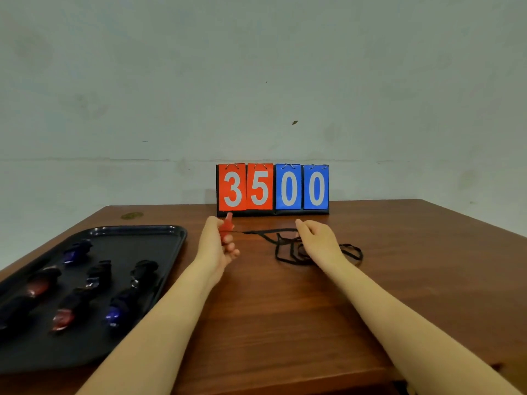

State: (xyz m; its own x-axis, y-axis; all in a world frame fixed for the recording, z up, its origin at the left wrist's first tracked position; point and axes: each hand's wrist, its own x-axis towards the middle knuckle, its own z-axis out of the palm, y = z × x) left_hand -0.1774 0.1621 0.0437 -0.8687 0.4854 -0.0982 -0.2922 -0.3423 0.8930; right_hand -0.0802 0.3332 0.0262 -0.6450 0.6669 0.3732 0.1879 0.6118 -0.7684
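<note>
A small red whistle [227,227] is grasped in the left grip [216,244], fingers curled round its body, raised just above the tabletop [285,315] and in front of the scoreboard [273,189]. A black cord [268,232] runs from the whistle to the right grip [319,241], where it appears to be pinched at the thumb; the rest lies in loose loops on the wood, partly hidden under that wrist.

Handling, as judged: the whistle is prob. hard plastic, very light, smooth, so a firm hold on the wider body is advised, not the narrow mouthpiece. The cord is thin, limp, apt to tangle & snag; it is best taken close to the whistle end and kept lightly taut.

Around: a black tray [137,228] sits to the left w/ several red and blue whistles [61,319], each seemingly wound in its cord. The scoreboard, reading 35 / 00, stands near behind the grips and could be knocked by a swung cord. The tray edge is near the left forearm.
</note>
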